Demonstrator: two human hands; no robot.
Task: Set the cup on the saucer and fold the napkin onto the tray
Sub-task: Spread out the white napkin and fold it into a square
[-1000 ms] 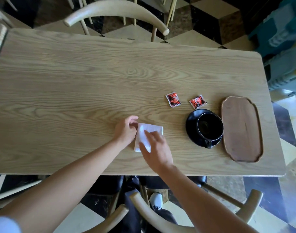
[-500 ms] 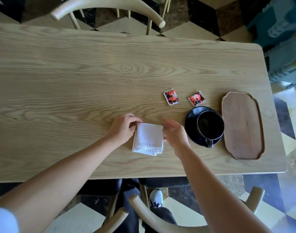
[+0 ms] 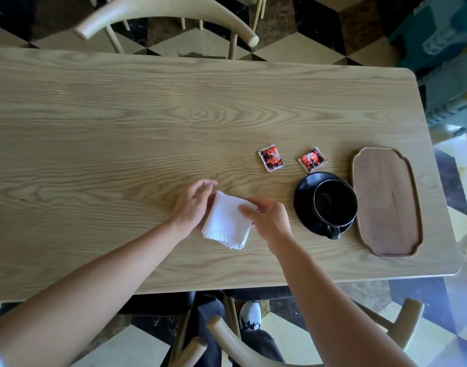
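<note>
The pale wooden table (image 3: 121,133) carries everything. Toward its right end lies the empty wooden tray (image 3: 386,202), and just beside it the black saucer (image 3: 303,205) already bears the black cup (image 3: 334,203), so that half of the task looks done. Beyond the saucer lie two small red packets (image 3: 270,157).

The white napkin (image 3: 225,222), folded to a small square, sits between the hands, well apart from the tray. The right hand (image 3: 269,221) has its fingers (image 3: 249,206) clamped on the napkin's right edge. The left hand (image 3: 194,203) touches the left edge with fingers loosely apart (no real hold shows).

The napkin is light, soft cloth; its layers could slide open, so pinching all layers at one edge or corner seems wisest.

Half a second ago it lay flat and square to the table; now it is turned askew and gripped.
</note>
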